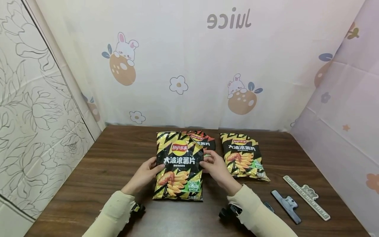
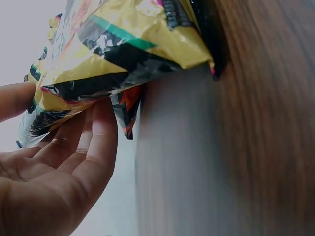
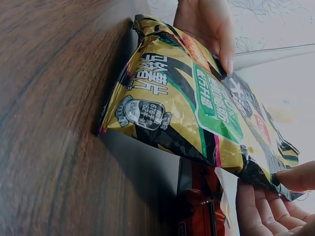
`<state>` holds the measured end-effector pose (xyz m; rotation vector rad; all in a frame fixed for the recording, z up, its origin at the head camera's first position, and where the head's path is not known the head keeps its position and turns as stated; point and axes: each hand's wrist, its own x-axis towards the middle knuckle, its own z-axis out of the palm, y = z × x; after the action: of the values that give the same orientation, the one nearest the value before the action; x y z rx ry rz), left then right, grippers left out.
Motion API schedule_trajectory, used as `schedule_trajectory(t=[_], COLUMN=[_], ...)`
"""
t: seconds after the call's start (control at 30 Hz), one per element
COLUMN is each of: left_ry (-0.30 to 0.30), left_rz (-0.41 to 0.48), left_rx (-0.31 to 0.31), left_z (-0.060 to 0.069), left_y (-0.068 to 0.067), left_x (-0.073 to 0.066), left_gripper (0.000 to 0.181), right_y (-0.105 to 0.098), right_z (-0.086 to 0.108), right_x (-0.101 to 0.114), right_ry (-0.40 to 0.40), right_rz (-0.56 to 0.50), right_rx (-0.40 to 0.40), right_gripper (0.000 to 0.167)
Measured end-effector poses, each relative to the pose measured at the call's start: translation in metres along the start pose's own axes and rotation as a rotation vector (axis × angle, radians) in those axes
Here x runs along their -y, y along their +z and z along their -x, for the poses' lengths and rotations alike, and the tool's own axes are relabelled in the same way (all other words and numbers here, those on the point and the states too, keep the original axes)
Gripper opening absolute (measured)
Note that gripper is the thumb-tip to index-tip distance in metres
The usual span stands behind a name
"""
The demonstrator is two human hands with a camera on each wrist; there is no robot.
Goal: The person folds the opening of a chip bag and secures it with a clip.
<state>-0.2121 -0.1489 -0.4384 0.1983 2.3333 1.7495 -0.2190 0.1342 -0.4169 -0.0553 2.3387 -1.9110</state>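
A black and yellow bag of potato chips [image 1: 179, 169] is held up between both hands, tilted, its front facing the head camera. My left hand [image 1: 144, 175] grips its left edge, thumb on the front. My right hand [image 1: 218, 168] pinches the right edge. The left wrist view shows the left fingers [image 2: 101, 130] behind the bag. In the right wrist view the bag's lower end [image 3: 110, 115] is at the tabletop; whether it touches is hard to tell. Behind the bag lies a red and black chip bag [image 1: 208, 142], partly hidden.
A second black and yellow chip bag [image 1: 241, 156] lies on the right of the wooden table [image 1: 97, 184]. Nearer the front right are a long white clip [image 1: 306, 197], a grey-blue clip [image 1: 286, 206] and a small dark clip [image 1: 268, 206], partly behind the right sleeve. A printed curtain [image 1: 183, 59] hangs behind.
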Motion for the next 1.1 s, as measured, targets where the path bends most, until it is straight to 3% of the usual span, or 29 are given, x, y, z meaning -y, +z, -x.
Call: schedule_trajectory(t=[0.33,0.7,1.1], left_ry=[0.015,0.008,-0.008], left_rz=[0.067,-0.02,0.025], left_rx=[0.044,-0.042,-0.08], left_z=[-0.001,-0.007,-0.014], left_y=[0.006,0.011,0.019], left_x=[-0.001,-0.005,-0.013], left_gripper=[0.05,0.058,0.06], right_y=[-0.009,-0.018,-0.027], right_z=[0.005,0.007,0.01], right_x=[0.002,-0.001,-0.003], right_ry=[0.006,-0.033,-0.024], right_rz=[0.023,0.035,0.07], right_rx=[-0.006,-0.01,-0.012], right_gripper=[0.045,0.044,0.047])
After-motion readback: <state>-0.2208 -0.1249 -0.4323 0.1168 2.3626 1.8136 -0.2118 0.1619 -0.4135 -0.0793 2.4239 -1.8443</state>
